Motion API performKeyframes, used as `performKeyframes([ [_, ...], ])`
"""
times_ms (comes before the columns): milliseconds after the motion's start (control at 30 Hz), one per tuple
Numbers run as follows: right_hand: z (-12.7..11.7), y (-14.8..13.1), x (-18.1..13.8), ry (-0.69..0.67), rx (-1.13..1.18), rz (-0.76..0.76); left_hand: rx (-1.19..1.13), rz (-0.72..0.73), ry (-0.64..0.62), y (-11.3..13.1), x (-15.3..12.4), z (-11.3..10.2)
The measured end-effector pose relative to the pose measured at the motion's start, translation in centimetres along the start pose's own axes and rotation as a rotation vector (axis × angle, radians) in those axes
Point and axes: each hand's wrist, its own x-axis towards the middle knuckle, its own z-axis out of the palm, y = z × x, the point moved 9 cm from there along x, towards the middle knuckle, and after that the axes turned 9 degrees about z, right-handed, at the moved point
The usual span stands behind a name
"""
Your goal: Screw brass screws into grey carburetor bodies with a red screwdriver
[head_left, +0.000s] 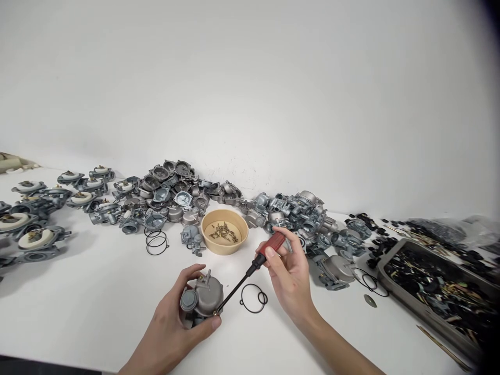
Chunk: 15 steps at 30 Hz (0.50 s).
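Observation:
My left hand (182, 317) is wrapped round a grey metal carburetor (210, 296) low in the view, with its rounded bowl facing up. The thumb presses near a small brass screw (216, 313) at the bowl's edge. In my right hand (287, 271) is a screwdriver (253, 265) with a red handle and a dark shaft. It slants down to the left, and its tip meets that screw. Between the hands a black rubber gasket ring (253, 298) lies on the white table, a smaller ring overlapping it.
Behind the hands stands a tan bowl (225, 250) of brass screws. Piles of bowl covers (172, 182) and carburetors (302, 213) line the wall. Carburetors with white floats (37, 239) spread leftward. A metal tray (394, 281) of small dark parts is at right; more gaskets (156, 243) lie left.

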Motion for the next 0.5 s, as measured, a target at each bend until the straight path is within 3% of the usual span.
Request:
performKeyframes([
  [500,0.13,0.27,0.09,0.005,0.009,0.032,-0.005,0.041,0.035,0.12,0.02,-0.12],
])
